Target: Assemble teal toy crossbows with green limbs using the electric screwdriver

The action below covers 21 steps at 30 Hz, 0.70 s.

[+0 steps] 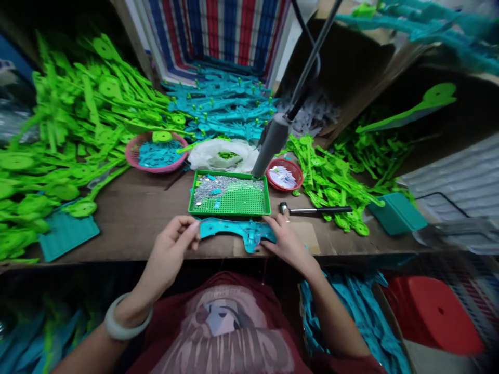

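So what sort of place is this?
Probably a small workshop assembling plastic parts: heaped green pieces, a green tray of small silvery bits, and a hammer lie on the workbench.

Our left forearm (pixel 88 340), bare, runs in from 8 o'clock, angled toward 2. We've got the left hand (pixel 173 239) in a pinch: thumb pressed to index, other fingers curled. Our right forearm (pixel 333 309), also bare, slants up from 5 o'clock toward 11. Right hand (pixel 288 240) is palm down, fingers reaching toward 10, thumb apart, pointing toward 9.
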Available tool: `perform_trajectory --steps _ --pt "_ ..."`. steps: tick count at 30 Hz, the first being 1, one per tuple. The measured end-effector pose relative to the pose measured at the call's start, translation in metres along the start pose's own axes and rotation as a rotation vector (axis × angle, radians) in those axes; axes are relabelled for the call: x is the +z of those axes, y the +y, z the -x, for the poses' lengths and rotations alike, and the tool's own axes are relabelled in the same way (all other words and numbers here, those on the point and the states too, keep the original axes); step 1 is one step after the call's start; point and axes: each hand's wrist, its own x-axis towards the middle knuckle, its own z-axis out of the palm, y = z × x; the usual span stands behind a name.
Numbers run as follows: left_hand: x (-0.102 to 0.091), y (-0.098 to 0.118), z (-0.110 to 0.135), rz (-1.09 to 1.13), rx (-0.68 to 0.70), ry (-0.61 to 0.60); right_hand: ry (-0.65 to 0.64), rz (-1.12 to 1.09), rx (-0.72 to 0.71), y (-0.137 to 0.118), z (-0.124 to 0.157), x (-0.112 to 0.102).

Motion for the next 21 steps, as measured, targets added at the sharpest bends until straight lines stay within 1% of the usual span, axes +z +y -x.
perform_trajectory --steps 1,2,3,4,5,7,8,10,11,13,14,15,16,17,18,19,21 --pt "0.000 0.000 -0.001 0.152 -0.055 0.038 0.022 -0.011 -0.022 -0.005 0.002 -0.006" --pt "0.002 0.001 -0.002 0.267 -0.082 0.062 0.056 -0.042 -0.045 -0.013 0.003 -0.012" --pt "0.007 0.002 -0.002 0.326 -0.075 0.074 0.105 -0.097 -0.066 -0.024 0.002 -0.016" --pt "0.014 0.003 -0.001 0.330 -0.051 0.066 0.161 -0.173 -0.086 -0.038 0.000 -0.018" --pt "0.021 0.004 0.001 0.287 -0.020 0.033 0.214 -0.260 -0.106 -0.054 -0.003 -0.018" --pt "0.033 0.003 0.008 0.207 0.018 -0.051 0.290 -0.407 -0.161 -0.084 -0.011 -0.013" --pt "0.034 0.001 0.013 0.177 0.027 -0.097 0.313 -0.445 -0.199 -0.095 -0.016 -0.008" --pt "0.027 -0.009 0.027 0.065 0.047 -0.188 0.332 -0.446 -0.298 -0.105 -0.025 0.006" --pt "0.018 -0.016 0.035 -0.065 0.075 -0.255 0.333 -0.416 -0.337 -0.103 -0.029 0.014" --pt "-0.007 -0.034 0.051 -0.369 0.164 -0.356 0.311 -0.269 -0.390 -0.092 -0.035 0.031" --pt "-0.019 -0.044 0.058 -0.497 0.217 -0.371 0.294 -0.148 -0.395 -0.085 -0.037 0.039" --pt "-0.031 -0.054 0.064 -0.581 0.257 -0.353 0.279 -0.009 -0.382 -0.078 -0.038 0.046" --pt "-0.041 -0.063 0.069 -0.627 0.283 -0.310 0.266 0.129 -0.362 -0.073 -0.039 0.052" --pt "-0.048 -0.071 0.073 -0.636 0.287 -0.236 0.253 0.246 -0.347 -0.069 -0.040 0.056" --pt "-0.053 -0.076 0.076 -0.602 0.259 -0.133 0.241 0.323 -0.343 -0.068 -0.041 0.057" --pt "-0.057 -0.080 0.077 -0.508 0.193 0.001 0.231 0.357 -0.354 -0.067 -0.041 0.057" --pt "-0.063 -0.083 0.073 -0.213 -0.003 0.289 0.229 0.336 -0.412 -0.068 -0.042 0.051"
